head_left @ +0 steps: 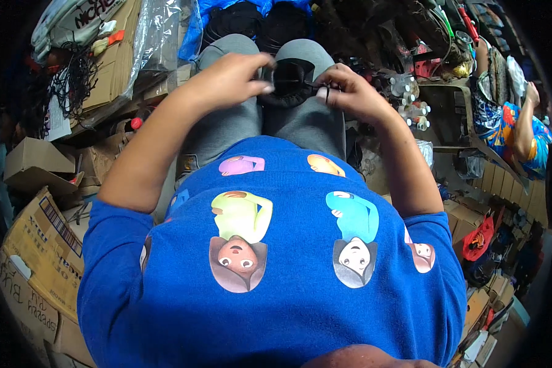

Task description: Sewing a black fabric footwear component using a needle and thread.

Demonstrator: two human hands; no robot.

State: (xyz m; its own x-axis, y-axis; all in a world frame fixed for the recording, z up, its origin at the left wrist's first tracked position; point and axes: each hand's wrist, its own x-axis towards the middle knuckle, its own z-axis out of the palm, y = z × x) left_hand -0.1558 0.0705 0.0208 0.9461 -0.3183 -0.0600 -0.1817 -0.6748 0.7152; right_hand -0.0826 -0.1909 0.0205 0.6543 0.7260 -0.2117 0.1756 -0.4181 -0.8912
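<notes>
Co-worker: Status on the black piece?

Me: In work, at the knee end of my lap, between the knees. Round body formed, hollow in the middle; black cord at its right edge.

Co-worker: Hands?

Me: Right hand pinching the cord. Left hand curled at the left rim, thumb and fingers apart; can't tell if it grips.

Co-worker: What's left?

Me: Cord end, I'd judge. Can't see whether it's tied or loose. Piece not set aside. Dark heaps past the knees, by the blue sheet; can't tell if same kind.
</notes>
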